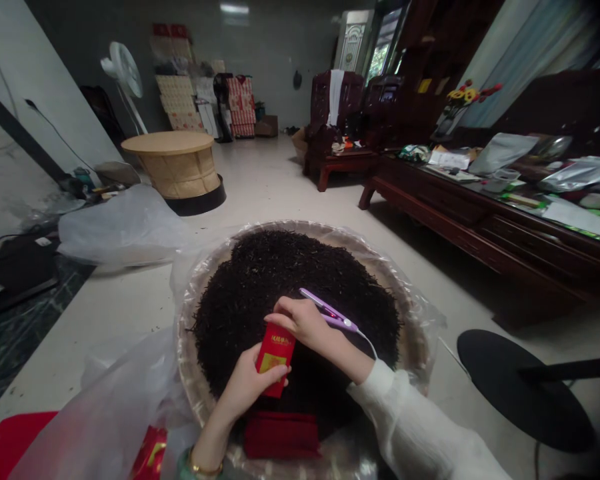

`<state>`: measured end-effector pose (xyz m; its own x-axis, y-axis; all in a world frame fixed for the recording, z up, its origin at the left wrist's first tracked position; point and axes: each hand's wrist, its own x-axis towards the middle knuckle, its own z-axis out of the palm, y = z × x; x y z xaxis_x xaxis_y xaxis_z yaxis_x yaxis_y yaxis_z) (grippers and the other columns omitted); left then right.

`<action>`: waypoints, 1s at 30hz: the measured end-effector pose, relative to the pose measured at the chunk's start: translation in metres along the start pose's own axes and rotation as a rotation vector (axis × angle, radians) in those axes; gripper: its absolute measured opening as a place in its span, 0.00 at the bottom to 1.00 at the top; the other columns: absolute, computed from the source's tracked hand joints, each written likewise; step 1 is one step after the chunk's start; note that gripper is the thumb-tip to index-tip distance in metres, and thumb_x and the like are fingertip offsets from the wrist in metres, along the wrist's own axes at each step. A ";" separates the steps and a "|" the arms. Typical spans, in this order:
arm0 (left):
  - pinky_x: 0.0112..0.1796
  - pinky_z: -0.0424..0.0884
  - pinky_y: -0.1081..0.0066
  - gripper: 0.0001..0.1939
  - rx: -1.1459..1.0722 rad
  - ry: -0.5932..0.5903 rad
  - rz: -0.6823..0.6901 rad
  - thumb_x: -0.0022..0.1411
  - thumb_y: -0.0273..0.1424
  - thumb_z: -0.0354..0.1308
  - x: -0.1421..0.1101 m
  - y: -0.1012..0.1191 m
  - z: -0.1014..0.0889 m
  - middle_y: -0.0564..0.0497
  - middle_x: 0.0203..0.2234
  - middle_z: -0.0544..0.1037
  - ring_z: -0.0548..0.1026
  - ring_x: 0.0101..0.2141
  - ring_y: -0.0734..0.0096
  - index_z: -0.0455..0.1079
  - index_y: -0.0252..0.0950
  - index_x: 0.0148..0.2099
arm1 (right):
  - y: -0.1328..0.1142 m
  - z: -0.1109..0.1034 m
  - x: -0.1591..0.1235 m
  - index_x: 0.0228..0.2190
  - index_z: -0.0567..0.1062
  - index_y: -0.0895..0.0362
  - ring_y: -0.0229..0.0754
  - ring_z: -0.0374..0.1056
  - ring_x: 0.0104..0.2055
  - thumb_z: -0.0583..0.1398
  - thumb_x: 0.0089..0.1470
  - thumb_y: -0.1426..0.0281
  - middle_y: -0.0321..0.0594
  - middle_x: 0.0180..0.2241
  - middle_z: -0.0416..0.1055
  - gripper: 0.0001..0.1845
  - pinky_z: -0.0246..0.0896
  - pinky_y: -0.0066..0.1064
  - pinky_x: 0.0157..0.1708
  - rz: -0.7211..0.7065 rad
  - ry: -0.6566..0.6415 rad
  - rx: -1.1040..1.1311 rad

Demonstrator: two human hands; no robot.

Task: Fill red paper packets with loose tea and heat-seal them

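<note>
A small red packet (279, 342) with gold print stands upright over a wide basket (187, 373) of dark dried tea leaves (300, 267). My left hand (253, 380) is closed around the packet's lower part, thumb across its front. At the packet's top edge, the fingers of my right hand (300, 323) pinch it. Just beyond my right hand, a purple handheld heat sealer (337, 318), shaped like a hair straightener, lies on the leaves with its cord trailing toward my right sleeve. A stack of flat red packets (281, 437) rests at the basket's near edge.
Clear plastic sheeting (120, 227) spreads left of the basket. Another red packet (150, 453) lies at lower left. A black round stand base (525, 390) is on the right floor. Beyond are a dark wooden table (480, 227), a woven drum-shaped basket (180, 170) and a fan (125, 70).
</note>
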<state>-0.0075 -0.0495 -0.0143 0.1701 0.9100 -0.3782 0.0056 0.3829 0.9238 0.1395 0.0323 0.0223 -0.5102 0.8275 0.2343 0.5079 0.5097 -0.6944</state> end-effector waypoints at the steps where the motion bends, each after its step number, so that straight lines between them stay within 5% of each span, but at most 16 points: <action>1: 0.30 0.74 0.66 0.24 -0.013 0.018 0.004 0.42 0.40 0.69 0.000 -0.001 0.000 0.47 0.28 0.79 0.78 0.26 0.63 0.67 0.32 0.38 | -0.001 -0.003 -0.001 0.27 0.73 0.58 0.34 0.64 0.26 0.58 0.58 0.61 0.35 0.25 0.72 0.14 0.54 0.24 0.28 -0.008 0.029 0.031; 5: 0.28 0.72 0.69 0.23 0.002 0.053 0.030 0.40 0.37 0.69 -0.001 -0.004 -0.005 0.50 0.25 0.78 0.76 0.24 0.67 0.66 0.33 0.36 | -0.002 -0.020 -0.004 0.27 0.76 0.58 0.38 0.66 0.34 0.55 0.60 0.69 0.39 0.29 0.72 0.14 0.59 0.30 0.39 -0.077 -0.029 0.093; 11: 0.26 0.66 0.74 0.20 0.206 -0.104 0.086 0.37 0.27 0.67 -0.004 0.003 -0.013 0.57 0.22 0.73 0.68 0.23 0.74 0.68 0.32 0.36 | 0.005 -0.046 0.000 0.40 0.78 0.57 0.39 0.68 0.40 0.61 0.52 0.72 0.39 0.37 0.74 0.12 0.63 0.29 0.40 -0.114 -0.589 0.268; 15: 0.28 0.65 0.75 0.26 0.264 -0.181 0.119 0.36 0.26 0.67 -0.004 0.007 -0.013 0.57 0.26 0.72 0.66 0.26 0.74 0.70 0.32 0.42 | 0.006 -0.040 0.006 0.38 0.79 0.58 0.36 0.69 0.32 0.62 0.49 0.71 0.33 0.29 0.75 0.12 0.63 0.25 0.35 -0.058 -0.875 0.359; 21: 0.27 0.63 0.76 0.26 0.228 -0.223 0.104 0.37 0.26 0.66 -0.004 0.005 -0.018 0.57 0.25 0.71 0.65 0.26 0.75 0.69 0.32 0.43 | 0.000 -0.027 0.008 0.32 0.80 0.60 0.31 0.64 0.21 0.62 0.41 0.80 0.28 0.19 0.70 0.13 0.58 0.19 0.23 0.010 -0.767 0.172; 30: 0.27 0.64 0.75 0.24 0.217 -0.198 0.093 0.37 0.27 0.66 -0.004 0.005 -0.021 0.58 0.24 0.70 0.67 0.25 0.74 0.68 0.33 0.40 | -0.005 -0.029 0.013 0.33 0.79 0.59 0.28 0.61 0.17 0.59 0.44 0.80 0.27 0.16 0.66 0.14 0.57 0.15 0.16 0.101 -0.821 0.259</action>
<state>-0.0286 -0.0480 -0.0099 0.3685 0.8826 -0.2921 0.1876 0.2371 0.9532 0.1503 0.0471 0.0488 -0.8616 0.3832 -0.3330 0.4546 0.2904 -0.8420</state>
